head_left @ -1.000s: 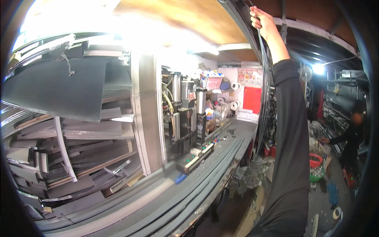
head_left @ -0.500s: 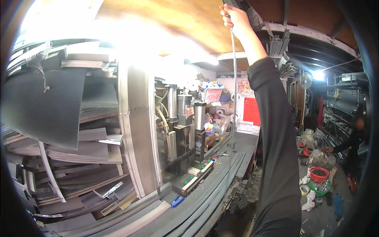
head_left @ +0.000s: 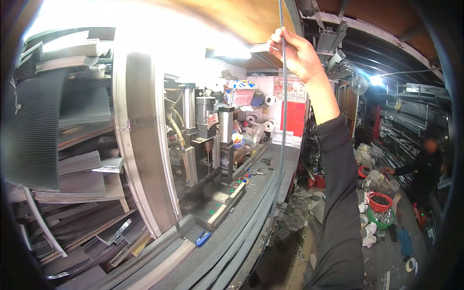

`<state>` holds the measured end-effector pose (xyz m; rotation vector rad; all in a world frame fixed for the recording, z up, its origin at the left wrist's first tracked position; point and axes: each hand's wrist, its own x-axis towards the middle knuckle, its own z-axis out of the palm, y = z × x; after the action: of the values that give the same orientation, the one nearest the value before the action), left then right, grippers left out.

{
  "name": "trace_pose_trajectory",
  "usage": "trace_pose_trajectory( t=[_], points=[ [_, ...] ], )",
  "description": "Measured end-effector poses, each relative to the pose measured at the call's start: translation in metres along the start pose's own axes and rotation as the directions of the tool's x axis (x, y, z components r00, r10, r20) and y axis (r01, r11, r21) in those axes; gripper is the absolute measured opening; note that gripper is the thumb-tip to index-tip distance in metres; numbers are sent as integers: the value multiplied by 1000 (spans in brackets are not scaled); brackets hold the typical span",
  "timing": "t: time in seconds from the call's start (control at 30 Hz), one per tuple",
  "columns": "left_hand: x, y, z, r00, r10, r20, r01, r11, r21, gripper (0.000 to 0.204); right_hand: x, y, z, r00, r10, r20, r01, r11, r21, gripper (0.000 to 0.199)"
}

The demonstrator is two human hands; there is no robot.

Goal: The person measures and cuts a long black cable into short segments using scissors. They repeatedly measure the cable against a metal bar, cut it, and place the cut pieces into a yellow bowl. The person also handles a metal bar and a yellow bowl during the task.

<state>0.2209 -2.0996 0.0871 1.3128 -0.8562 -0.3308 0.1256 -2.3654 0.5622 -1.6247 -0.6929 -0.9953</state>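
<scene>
My right hand [head_left: 295, 54] is raised high, near the ceiling, and is closed around a long thin grey metal strip [head_left: 283, 125]. The strip runs from the top of the picture straight down through my fingers to the workbench [head_left: 285, 159]. My black sleeve comes up from the lower edge. Long grey metal profiles [head_left: 237, 246] lie lengthwise along the bench below the strip. My left hand is not in the picture.
A punching machine [head_left: 217, 140] with upright cylinders stands on the bench. Shelves at the left hold stacked metal profiles [head_left: 77, 169] and a dark ribbed sheet [head_left: 31, 130]. At the right, another person [head_left: 425, 166] bends over baskets [head_left: 379, 203] on a cluttered floor.
My raised right hand has moved left and lower in the picture, keeping hold of the thin strip. The view has turned right, so the machine and shelves sit further left.
</scene>
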Motion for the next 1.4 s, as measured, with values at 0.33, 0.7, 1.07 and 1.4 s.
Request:
trace_pose_trajectory(
  t=[0.33,0.7,1.07,1.4],
  points=[
    [51,-11,32,993,79,90,-77,997,-29,17,-63,38,-89,984,176,32,-175,984,-10,21],
    [202,-13,146,959,283,19,-282,959,-13,19,-2,67,-323,948,-140,-287,6,907,-421,27],
    [355,40,217,862,478,-169,-470,878,88,21,84,123,-412,987,-154,-38,120,884,-451,17],
    [435,84,218,832,519,-197,-494,854,166,22,199,21,-433,629,-645,-433,294,713,-636,22]
  ],
)
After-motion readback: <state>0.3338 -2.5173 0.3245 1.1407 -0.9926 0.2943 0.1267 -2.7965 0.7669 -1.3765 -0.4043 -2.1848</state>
